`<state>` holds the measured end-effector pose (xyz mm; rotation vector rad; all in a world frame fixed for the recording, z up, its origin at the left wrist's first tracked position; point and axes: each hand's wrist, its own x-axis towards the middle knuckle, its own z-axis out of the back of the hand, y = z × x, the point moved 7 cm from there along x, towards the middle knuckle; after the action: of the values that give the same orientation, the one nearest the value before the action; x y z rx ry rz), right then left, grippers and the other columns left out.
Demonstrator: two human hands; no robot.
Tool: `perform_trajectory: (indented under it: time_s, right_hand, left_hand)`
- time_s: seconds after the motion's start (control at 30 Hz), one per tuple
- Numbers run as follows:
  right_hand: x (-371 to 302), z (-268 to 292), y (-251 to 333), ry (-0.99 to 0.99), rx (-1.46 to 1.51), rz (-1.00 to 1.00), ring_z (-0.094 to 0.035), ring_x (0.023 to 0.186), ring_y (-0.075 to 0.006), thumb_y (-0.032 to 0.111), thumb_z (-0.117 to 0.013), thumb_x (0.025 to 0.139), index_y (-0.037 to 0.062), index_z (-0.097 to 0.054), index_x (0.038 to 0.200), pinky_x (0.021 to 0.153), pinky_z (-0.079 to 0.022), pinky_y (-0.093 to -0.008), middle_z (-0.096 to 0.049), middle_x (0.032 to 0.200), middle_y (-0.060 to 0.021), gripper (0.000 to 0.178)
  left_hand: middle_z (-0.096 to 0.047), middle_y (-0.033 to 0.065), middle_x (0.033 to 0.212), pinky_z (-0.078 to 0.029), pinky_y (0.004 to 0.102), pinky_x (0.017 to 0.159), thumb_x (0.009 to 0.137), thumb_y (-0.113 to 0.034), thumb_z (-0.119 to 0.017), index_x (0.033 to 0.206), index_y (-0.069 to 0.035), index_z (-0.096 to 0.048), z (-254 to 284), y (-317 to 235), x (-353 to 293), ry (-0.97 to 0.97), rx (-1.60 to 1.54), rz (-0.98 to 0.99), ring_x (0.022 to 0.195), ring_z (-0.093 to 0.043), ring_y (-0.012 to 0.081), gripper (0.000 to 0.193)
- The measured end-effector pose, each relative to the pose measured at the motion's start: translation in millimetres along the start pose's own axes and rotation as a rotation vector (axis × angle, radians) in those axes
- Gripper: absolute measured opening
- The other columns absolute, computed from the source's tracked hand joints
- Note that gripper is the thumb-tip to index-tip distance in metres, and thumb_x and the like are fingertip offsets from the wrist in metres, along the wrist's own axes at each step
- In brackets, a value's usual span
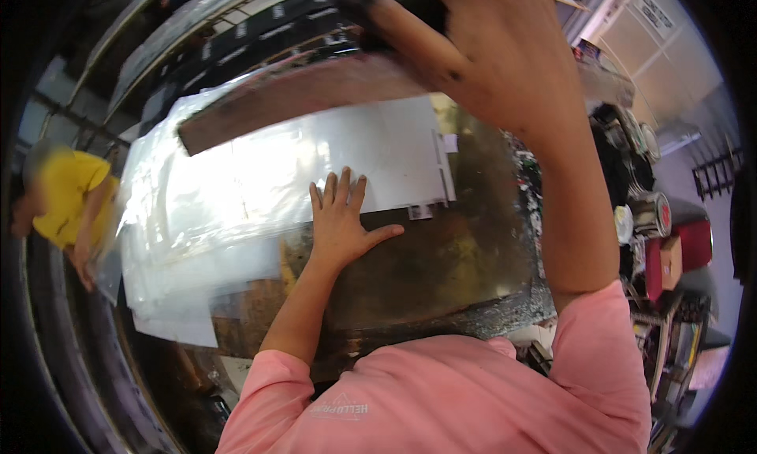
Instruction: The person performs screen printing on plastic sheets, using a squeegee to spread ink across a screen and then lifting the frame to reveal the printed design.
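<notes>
Five fingers [343,186] of the bare left hand [335,232] spread wide, gripping nothing, across the near edge of glossy white sheets [398,150] on the stained brown tabletop [473,241]. Over them, a long reddish-brown bar [300,103] reaches toward the raised right hand [493,52], its grip unclear.

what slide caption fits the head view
Left hand spread over the edge of glossy pale sheets, right hand beside a long reddish-brown bar.
</notes>
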<state>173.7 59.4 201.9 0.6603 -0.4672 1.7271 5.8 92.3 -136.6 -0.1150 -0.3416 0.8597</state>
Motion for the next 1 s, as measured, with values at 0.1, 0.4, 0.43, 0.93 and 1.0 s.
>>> perform_trajectory:
  time_s: [0.1, 0.4, 0.43, 0.93, 1.0]
  right_hand:
    - [6.9, -8.0, -3.1, -0.006, -0.077, 0.006, -0.068, 0.081, -0.0357, 0.050, -0.059, 0.100, 0.0017, -0.066, 0.088, 0.090, -0.042, -0.0522, -0.068, 0.083, -0.0177, 0.050]
    - [-2.1, -16.1, -15.2, -0.020, -0.069, 0.009, -0.068, 0.085, -0.0355, 0.050, -0.060, 0.100, 0.0018, -0.067, 0.094, 0.091, -0.042, -0.0525, -0.070, 0.086, -0.0171, 0.049]
    - [-0.7, -18.4, -16.9, -0.012, -0.064, 0.005, -0.068, 0.085, -0.0355, 0.050, -0.060, 0.100, 0.0018, -0.067, 0.094, 0.091, -0.042, -0.0525, -0.070, 0.087, -0.0171, 0.049]
    - [-80.9, -73.2, -12.0, 0.329, -0.023, 0.201, -0.060, 0.117, -0.0367, 0.031, -0.074, 0.091, 0.0032, -0.051, 0.130, 0.097, -0.041, -0.0543, -0.061, 0.120, -0.0176, 0.053]
    - [-113.6, -115.9, -21.9, 0.589, 0.029, 0.103, -0.058, 0.122, -0.0360, 0.012, -0.079, 0.082, 0.0050, -0.045, 0.132, 0.103, -0.037, -0.0555, -0.059, 0.124, -0.0162, 0.060]
  left_hand:
    - [-0.043, 0.0231, 0.165, -0.010, 0.0728, 0.126, 0.069, -0.088, -0.073, 0.152, -0.006, -0.055, -12.3, -44.8, 10.4, 0.070, -0.047, -0.024, 0.155, -0.035, 0.0460, 0.118]
    - [-0.053, 0.0150, 0.156, -0.007, 0.0763, 0.124, 0.071, -0.085, -0.074, 0.150, -0.008, -0.058, -14.6, -80.2, -20.6, 0.037, -0.064, -0.076, 0.147, -0.045, 0.0387, 0.111]
    - [-0.055, 0.0146, 0.155, -0.008, 0.0764, 0.124, 0.072, -0.084, -0.074, 0.150, -0.008, -0.058, -14.6, -81.1, -21.6, 0.028, -0.078, -0.074, 0.146, -0.046, 0.0379, 0.110]
    - [-0.071, 0.0082, 0.123, -0.057, 0.0344, 0.095, 0.068, -0.012, -0.100, 0.157, 0.001, -0.044, 141.9, 31.4, -51.9, -0.403, -1.304, 0.458, 0.107, -0.068, 0.0176, 0.106]
    - [-0.071, 0.0097, 0.128, -0.055, 0.0361, 0.101, 0.063, -0.019, -0.104, 0.158, 0.001, -0.047, 111.0, 30.8, -72.4, -0.221, -1.177, 0.624, 0.117, -0.067, 0.0180, 0.113]
